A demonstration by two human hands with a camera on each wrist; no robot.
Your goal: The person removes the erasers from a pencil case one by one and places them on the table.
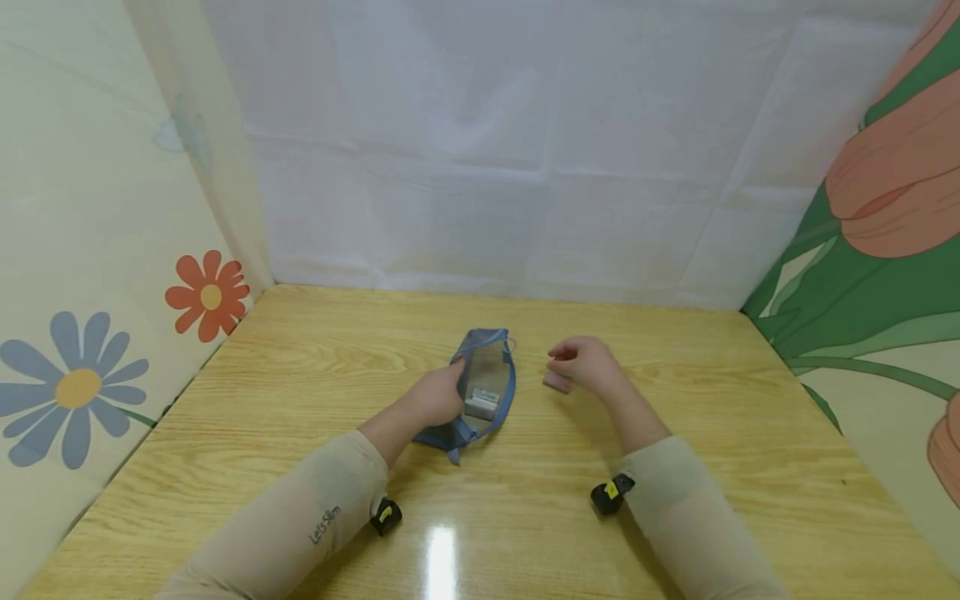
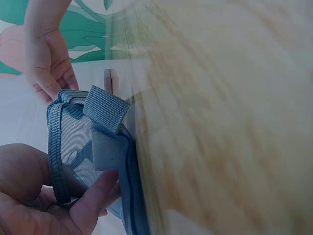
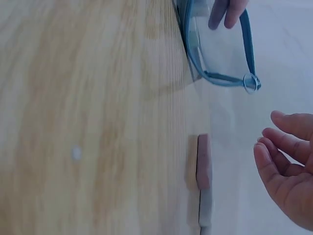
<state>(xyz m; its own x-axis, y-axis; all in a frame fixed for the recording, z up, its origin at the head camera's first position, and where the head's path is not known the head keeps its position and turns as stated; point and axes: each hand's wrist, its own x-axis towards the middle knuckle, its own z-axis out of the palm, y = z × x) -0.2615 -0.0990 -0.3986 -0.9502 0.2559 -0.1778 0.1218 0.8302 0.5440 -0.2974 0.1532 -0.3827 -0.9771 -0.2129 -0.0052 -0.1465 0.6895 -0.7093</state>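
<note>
A blue-trimmed mesh zip pouch (image 1: 486,367) lies gaping on the table, with a small grey-and-white block (image 1: 482,405) inside. My left hand (image 1: 438,396) grips the pouch's near-left rim; in the left wrist view the thumb and fingers of that hand (image 2: 54,205) curl round the edging of the pouch (image 2: 110,107). To the right, my right hand (image 1: 588,364) hovers over a small pinkish block (image 1: 557,382). Seen from the right wrist, the hand (image 3: 288,164) has bent fingers with nothing between them, apart from the pinkish block (image 3: 204,161) and a greyish piece (image 3: 206,208) end to end with it.
The wooden table (image 1: 322,358) meets a white cloth (image 1: 450,208) at the back. Flower-printed panels (image 1: 90,250) stand along both sides. A small metal ring (image 3: 251,83) hangs at the pouch's zip end.
</note>
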